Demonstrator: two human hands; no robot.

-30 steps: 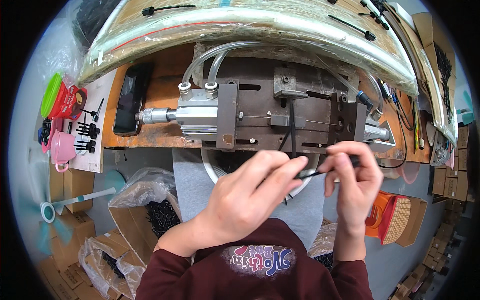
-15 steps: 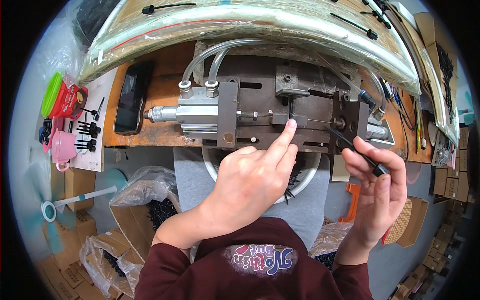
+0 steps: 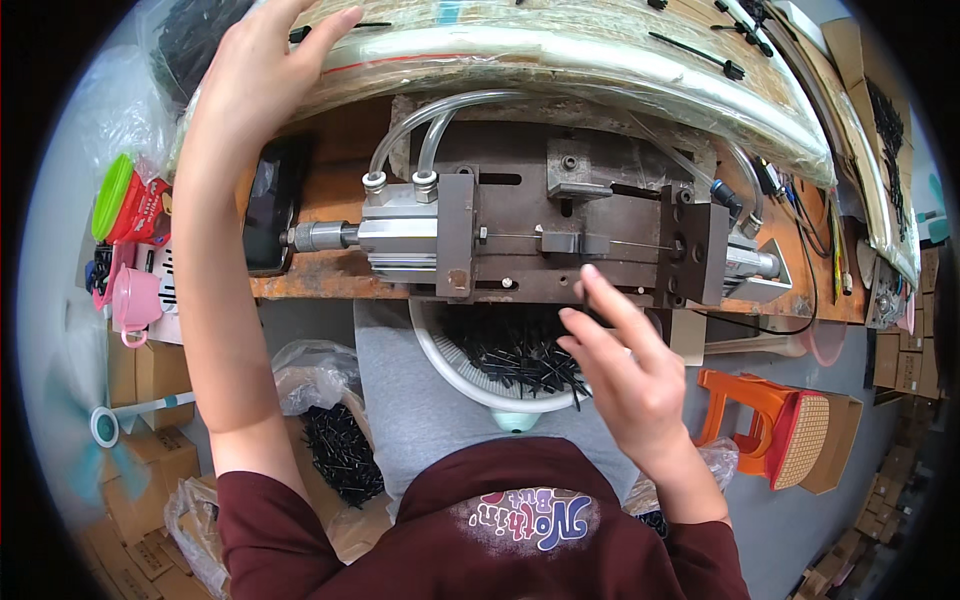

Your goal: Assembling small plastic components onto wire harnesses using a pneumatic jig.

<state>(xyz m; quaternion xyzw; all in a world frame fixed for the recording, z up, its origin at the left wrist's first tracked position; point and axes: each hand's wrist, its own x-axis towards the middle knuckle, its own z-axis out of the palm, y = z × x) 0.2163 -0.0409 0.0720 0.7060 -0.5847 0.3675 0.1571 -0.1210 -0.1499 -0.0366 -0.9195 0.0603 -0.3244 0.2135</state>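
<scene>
At the upper left my left hand (image 3: 262, 65) reaches over the plastic-wrapped slab, thumb stretched out beside a black thin-stemmed plastic piece (image 3: 372, 24); its other fingertips run past the frame's edge. My right hand (image 3: 628, 370) hovers over the machine's front edge and a white basin (image 3: 440, 368), fingers apart. A dark sliver shows between those fingers, too unclear to name. The basin sits on my lap, heaped with black plastic pieces (image 3: 510, 350). Behind my right hand, the small clamp block (image 3: 562, 243) on the machine's dark metal base (image 3: 520, 275) holds no visible piece.
An air cylinder (image 3: 398, 240) with clear hoses stands left on the machine, another (image 3: 745, 262) right. A phone (image 3: 268, 205) lies on the bench's left. Beside it are a pink cup (image 3: 135, 300) and a spinning fan (image 3: 103, 427). An orange stool (image 3: 735, 395) stands right.
My left hand has left the clamp block and swung up to the wrapped slab. My right hand has moved left over the basin. The black piece has gone from the block; the left rod has drawn back.
</scene>
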